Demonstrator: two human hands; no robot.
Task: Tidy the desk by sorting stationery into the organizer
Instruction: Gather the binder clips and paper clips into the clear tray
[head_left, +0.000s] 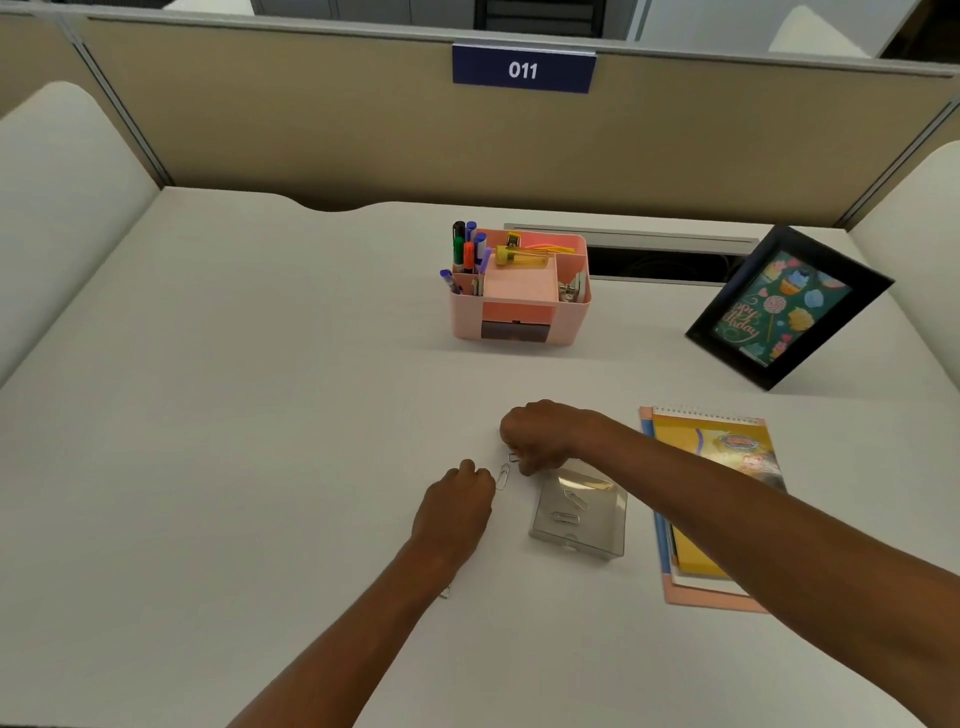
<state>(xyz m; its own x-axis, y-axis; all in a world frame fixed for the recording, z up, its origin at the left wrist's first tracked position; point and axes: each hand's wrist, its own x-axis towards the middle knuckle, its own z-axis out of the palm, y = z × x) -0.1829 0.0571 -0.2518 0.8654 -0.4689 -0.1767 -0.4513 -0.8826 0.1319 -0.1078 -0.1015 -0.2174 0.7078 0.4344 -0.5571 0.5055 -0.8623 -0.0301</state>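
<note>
A pink desk organizer (566, 322) stands at the back of the white desk, holding markers (464, 248), a yellow item and a binder clip. In front of me a clear plastic box (597, 535) lies on the desk with two paper clips inside. My right hand (543, 434) is just left of the box's far corner, fingers pinched on a small paper clip (513, 457). My left hand (457, 501) is curled close by, its fingertips touching a second paper clip (503, 475) that lies on the desk. Another clip (445, 592) peeks out under my left forearm.
A spiral notebook (719, 452) on a pink folder lies right of the box, partly under my right arm. A black picture frame (789, 306) leans at the back right. A cable slot (660, 262) runs behind the organizer; tan cubicle walls surround the desk.
</note>
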